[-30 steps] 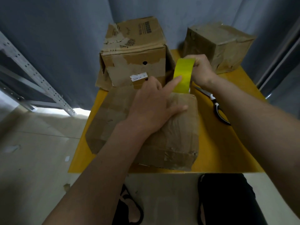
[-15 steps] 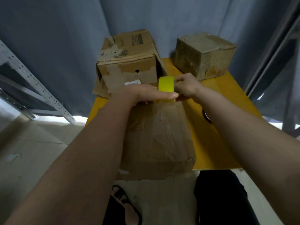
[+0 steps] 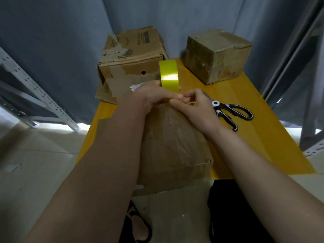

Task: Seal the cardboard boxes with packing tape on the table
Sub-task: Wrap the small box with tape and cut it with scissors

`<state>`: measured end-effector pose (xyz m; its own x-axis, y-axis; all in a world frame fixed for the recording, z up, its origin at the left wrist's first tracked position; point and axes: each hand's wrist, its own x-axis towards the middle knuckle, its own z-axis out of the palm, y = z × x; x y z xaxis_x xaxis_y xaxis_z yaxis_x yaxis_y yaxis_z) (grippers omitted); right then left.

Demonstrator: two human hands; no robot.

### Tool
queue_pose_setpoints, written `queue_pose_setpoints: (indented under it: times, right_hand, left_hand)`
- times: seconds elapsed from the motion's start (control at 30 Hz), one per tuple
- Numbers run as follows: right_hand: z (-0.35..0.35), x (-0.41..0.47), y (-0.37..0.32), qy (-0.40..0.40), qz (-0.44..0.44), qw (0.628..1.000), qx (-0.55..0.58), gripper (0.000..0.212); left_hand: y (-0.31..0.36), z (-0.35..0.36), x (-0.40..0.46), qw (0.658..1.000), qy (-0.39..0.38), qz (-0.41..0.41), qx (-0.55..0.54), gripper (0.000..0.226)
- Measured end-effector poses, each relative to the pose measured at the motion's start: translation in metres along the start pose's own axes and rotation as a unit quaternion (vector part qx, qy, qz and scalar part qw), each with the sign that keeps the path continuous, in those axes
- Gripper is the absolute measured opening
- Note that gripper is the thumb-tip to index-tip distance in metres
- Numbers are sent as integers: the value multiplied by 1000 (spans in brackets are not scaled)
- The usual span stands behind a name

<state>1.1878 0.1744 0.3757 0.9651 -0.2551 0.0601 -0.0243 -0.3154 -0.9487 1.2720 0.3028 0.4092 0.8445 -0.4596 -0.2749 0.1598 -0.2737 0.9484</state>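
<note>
near box (image 3: 173,146) front-centre on table (image 3: 254,137) | tape roll (image 3: 169,74) upright at box's far edge, left hand (image 3: 154,97) curled round it | right hand (image 3: 194,106) beside it pinching tape end | scissors (image 3: 231,113) right of box | risk: slack strip folds onto itself, or creases on the box's wrinkled top.

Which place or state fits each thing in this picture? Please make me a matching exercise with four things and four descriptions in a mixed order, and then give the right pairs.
Things:
1. yellow tape roll
2. scissors
3. small box
4. torn box

Descriptions:
A. stands at the far right corner of the table
B. stands upright, held by the left hand
C. lies flat, just right of the right hand
D. stands at the far left, behind the hands

Pairs: 1-B, 2-C, 3-A, 4-D
</note>
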Motion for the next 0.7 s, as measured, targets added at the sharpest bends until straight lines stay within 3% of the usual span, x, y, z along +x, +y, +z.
queue_pose_setpoints:
  times: [0.1,0.17,0.23,0.3,0.4,0.5,0.6,0.7]
  right_hand:
    - [-5,0,-2,-49,12,998,36,35]
    - [-14,6,1,-38,15,999,27,30]
    - [-32,16,11,29,20,995,-94,28]
    - [-52,24,27,70,68,951,-294,29]
    - [-68,25,45,5,163,867,-470,38]
    - [-65,28,50,-25,157,857,-490,39]
    - [-64,28,51,0,148,848,-509,38]
    - [-71,30,47,-19,145,827,-543,27]
  left_hand:
    - [0,5,-1,998,38,6,-46,29]
    - [-2,4,-2,996,40,8,-75,29]
    - [-1,1,-3,993,34,1,-111,31]
    - [0,-1,-5,990,28,-2,-141,32]
    - [2,-1,-6,987,23,0,-161,28]
    - [0,-1,-7,987,23,13,-162,28]
    - [0,-1,-9,985,30,27,-169,29]
    - [0,-1,-11,980,38,36,-192,32]
